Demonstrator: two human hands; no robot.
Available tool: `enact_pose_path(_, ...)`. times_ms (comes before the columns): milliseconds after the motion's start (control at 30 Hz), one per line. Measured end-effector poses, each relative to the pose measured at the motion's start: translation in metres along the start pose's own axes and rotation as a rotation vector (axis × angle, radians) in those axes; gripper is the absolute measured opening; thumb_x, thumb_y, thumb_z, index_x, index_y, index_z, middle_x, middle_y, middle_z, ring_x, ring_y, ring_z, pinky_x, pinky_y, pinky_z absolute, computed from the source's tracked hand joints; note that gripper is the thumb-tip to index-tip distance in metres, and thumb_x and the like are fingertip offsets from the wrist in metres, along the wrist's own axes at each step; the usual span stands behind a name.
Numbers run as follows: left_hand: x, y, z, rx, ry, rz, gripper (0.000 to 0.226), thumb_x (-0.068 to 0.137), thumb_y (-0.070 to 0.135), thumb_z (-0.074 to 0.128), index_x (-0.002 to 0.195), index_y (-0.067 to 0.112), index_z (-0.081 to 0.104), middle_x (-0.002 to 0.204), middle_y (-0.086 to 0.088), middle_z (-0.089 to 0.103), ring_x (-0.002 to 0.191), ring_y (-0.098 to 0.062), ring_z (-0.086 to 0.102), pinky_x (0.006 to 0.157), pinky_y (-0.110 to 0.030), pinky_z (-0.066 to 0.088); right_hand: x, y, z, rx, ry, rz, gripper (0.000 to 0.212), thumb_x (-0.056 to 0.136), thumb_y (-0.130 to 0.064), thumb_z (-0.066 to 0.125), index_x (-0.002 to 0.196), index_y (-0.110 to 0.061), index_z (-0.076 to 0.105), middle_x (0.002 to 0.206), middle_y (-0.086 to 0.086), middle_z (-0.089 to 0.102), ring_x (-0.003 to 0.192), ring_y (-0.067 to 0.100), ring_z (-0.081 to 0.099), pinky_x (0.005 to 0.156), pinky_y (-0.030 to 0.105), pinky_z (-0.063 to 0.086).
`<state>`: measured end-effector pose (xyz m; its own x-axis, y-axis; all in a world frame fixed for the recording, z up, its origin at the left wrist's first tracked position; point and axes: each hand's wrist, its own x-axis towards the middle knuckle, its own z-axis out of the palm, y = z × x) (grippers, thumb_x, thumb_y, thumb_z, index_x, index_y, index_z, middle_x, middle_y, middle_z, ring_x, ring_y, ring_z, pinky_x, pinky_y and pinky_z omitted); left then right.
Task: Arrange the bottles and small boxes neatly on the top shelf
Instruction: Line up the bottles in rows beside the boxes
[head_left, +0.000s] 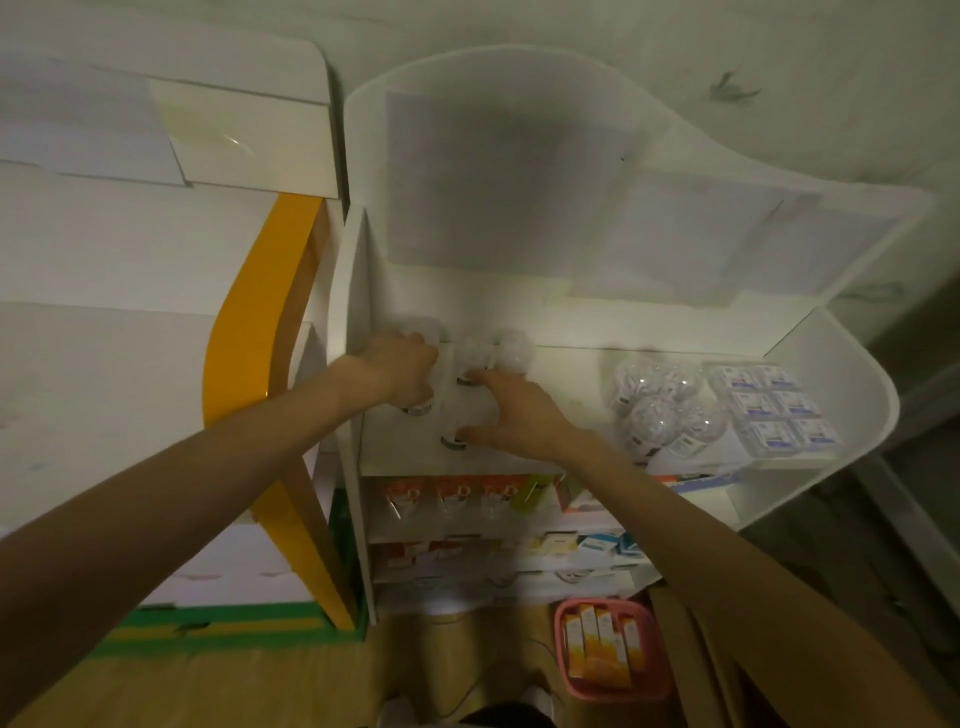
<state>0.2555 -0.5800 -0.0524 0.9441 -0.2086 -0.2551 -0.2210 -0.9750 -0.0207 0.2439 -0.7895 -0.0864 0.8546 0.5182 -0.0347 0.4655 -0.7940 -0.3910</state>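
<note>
On the white top shelf (571, 379), several clear bottles stand at the left end. My left hand (400, 369) is closed over one bottle (415, 408) near the shelf's left wall. My right hand (511, 410) rests with spread fingers against two bottles, one at the front (457, 421) and one behind it (475, 358). Another bottle (514, 348) stands at the back. A cluster of clear bottles (660, 405) sits at the right, and beside it small white and blue boxes (774, 405) lie in rows.
Lower shelves hold orange and white boxes (452, 493) and blue boxes (597, 545). A pink basket (654, 686) with orange boxes stands on the floor. A yellow-edged cabinet (260, 364) adjoins the shelf on the left.
</note>
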Motion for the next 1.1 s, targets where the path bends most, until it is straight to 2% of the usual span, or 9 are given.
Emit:
enact_pose_path(133, -0.002, -0.002, 0.000, -0.035, 0.047, 0.001, 0.053, 0.079, 0.041, 0.068, 0.127, 0.023, 0.055, 0.118, -0.002, 0.052, 0.094, -0.024, 0.059, 0.074, -0.037, 0.055, 0.007, -0.006, 0.004, -0.038, -0.025, -0.008, 0.087, 0.074, -0.065, 0.071, 0.146, -0.026, 0.042, 0.146, -0.004, 0.049, 0.130, 0.018, 0.048, 0.105, 0.037, 0.042)
enact_pose_path(267, -0.002, -0.002, 0.003, 0.004, 0.047, -0.021, 0.049, 0.080, 0.037, 0.072, 0.122, 0.019, 0.055, 0.117, -0.005, 0.050, 0.085, -0.020, 0.053, 0.062, -0.031, 0.044, 0.007, -0.003, 0.007, -0.063, -0.023, -0.013, 0.078, 0.080, -0.057, 0.070, 0.146, -0.024, 0.043, 0.143, -0.002, 0.053, 0.129, 0.020, 0.050, 0.106, 0.039, 0.042)
enact_pose_path(500, -0.002, -0.003, 0.003, -0.028, 0.074, -0.015, 0.041, 0.089, 0.017, 0.065, 0.128, 0.015, 0.055, 0.120, -0.008, 0.057, 0.103, -0.026, 0.061, 0.076, -0.031, 0.051, 0.006, 0.000, 0.006, -0.037, -0.021, 0.026, 0.078, 0.077, -0.057, 0.072, 0.143, -0.025, 0.047, 0.141, -0.003, 0.056, 0.125, 0.021, 0.054, 0.104, 0.042, 0.044)
enact_pose_path(633, -0.004, -0.002, 0.002, -0.030, 0.060, -0.023, 0.047, 0.085, 0.028, 0.069, 0.127, 0.015, 0.054, 0.119, -0.007, 0.056, 0.101, -0.027, 0.061, 0.076, -0.034, 0.054, 0.008, 0.000, 0.006, -0.033, -0.041, 0.011, 0.074, 0.077, -0.055, 0.073, 0.141, -0.027, 0.048, 0.141, -0.001, 0.055, 0.126, 0.022, 0.051, 0.103, 0.044, 0.044)
enact_pose_path(767, -0.004, -0.001, 0.001, -0.019, 0.029, -0.015, 0.060, 0.083, 0.037, 0.071, 0.136, 0.018, 0.050, 0.126, -0.005, 0.053, 0.104, -0.027, 0.060, 0.078, -0.034, 0.053, 0.013, 0.002, 0.000, -0.017, -0.102, 0.039, 0.079, 0.076, -0.060, 0.071, 0.143, -0.030, 0.044, 0.145, 0.001, 0.048, 0.132, 0.025, 0.042, 0.107, 0.047, 0.040)
enact_pose_path(933, -0.003, 0.001, 0.001, -0.086, -0.029, -0.018, 0.059, 0.083, 0.034, 0.073, 0.135, 0.018, 0.049, 0.127, -0.005, 0.059, 0.108, -0.025, 0.060, 0.087, -0.038, 0.054, 0.015, 0.008, -0.003, 0.022, -0.178, 0.103, 0.082, 0.078, -0.062, 0.069, 0.147, -0.027, 0.042, 0.152, 0.003, 0.042, 0.138, 0.025, 0.039, 0.111, 0.042, 0.035)
enact_pose_path(1100, -0.008, 0.003, -0.008, -0.108, -0.124, -0.005, 0.068, 0.077, 0.042, 0.080, 0.132, 0.016, 0.051, 0.125, -0.004, 0.059, 0.103, -0.022, 0.057, 0.077, -0.029, 0.046, 0.016, 0.005, -0.002, 0.072, -0.185, 0.139, 0.082, 0.079, -0.055, 0.072, 0.149, -0.026, 0.040, 0.148, 0.004, 0.047, 0.133, 0.024, 0.046, 0.106, 0.038, 0.039)
